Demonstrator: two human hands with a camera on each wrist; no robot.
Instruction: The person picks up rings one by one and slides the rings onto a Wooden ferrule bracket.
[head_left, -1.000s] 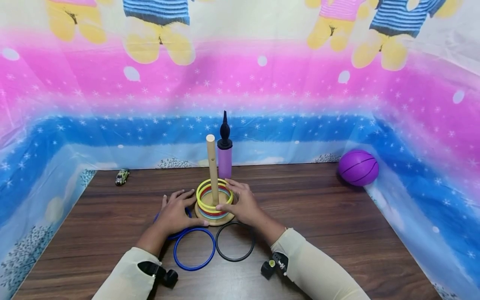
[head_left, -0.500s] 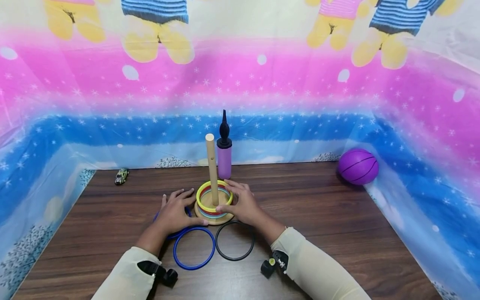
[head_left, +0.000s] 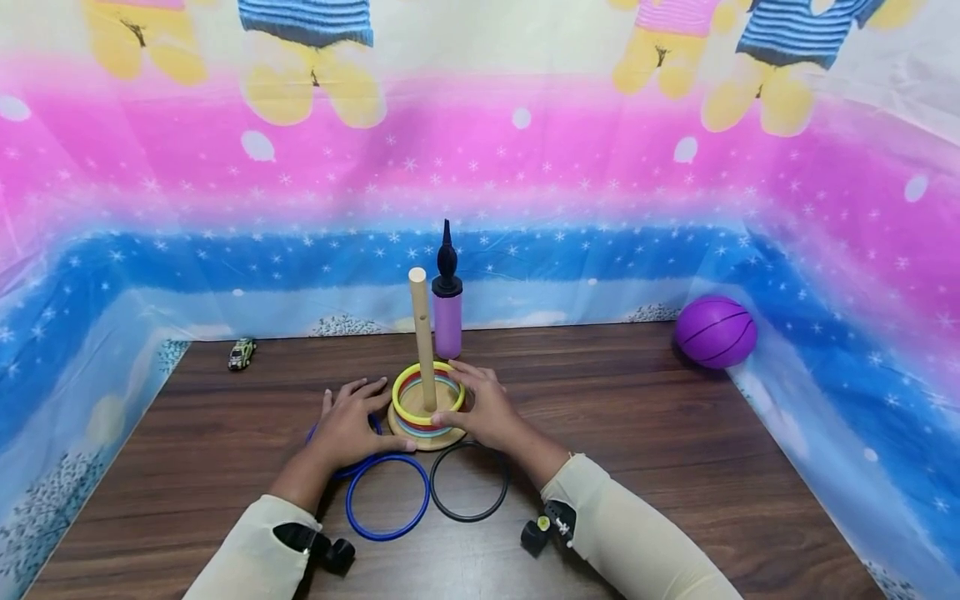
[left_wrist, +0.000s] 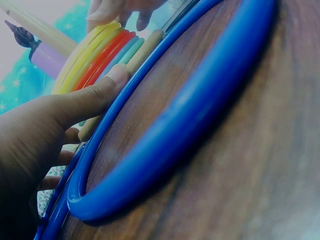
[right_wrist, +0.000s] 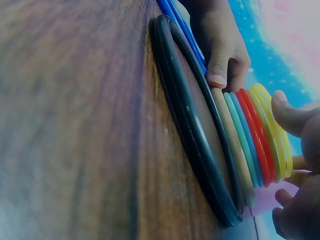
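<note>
A wooden peg [head_left: 422, 333] rises from a round wooden base [head_left: 431, 444]. Stacked around it are green and blue rings, red rings [left_wrist: 107, 56] and, on top, yellow rings [head_left: 395, 396]. My right hand [head_left: 486, 407] holds the top yellow rings from the right, thumb at the front and fingers behind. My left hand [head_left: 351, 427] grips the base's left side, its thumb on the front edge. One blue ring [head_left: 351, 472] lies partly hidden under the left hand. In front of the base are another blue ring [head_left: 386, 537] and a black ring [head_left: 469, 519], flat on the table.
Just behind the peg stands a purple hand pump [head_left: 448, 321] with a black nozzle. A toy car [head_left: 242, 354] sits at the back left of the wooden table [head_left: 600, 417], a purple ball [head_left: 716, 332] at the back right. Printed cloth [head_left: 570, 167] encloses the back and sides.
The upper yellow ring has come down with my right hand and now lies against the yellow ring below. My left hand stays at the base.
</note>
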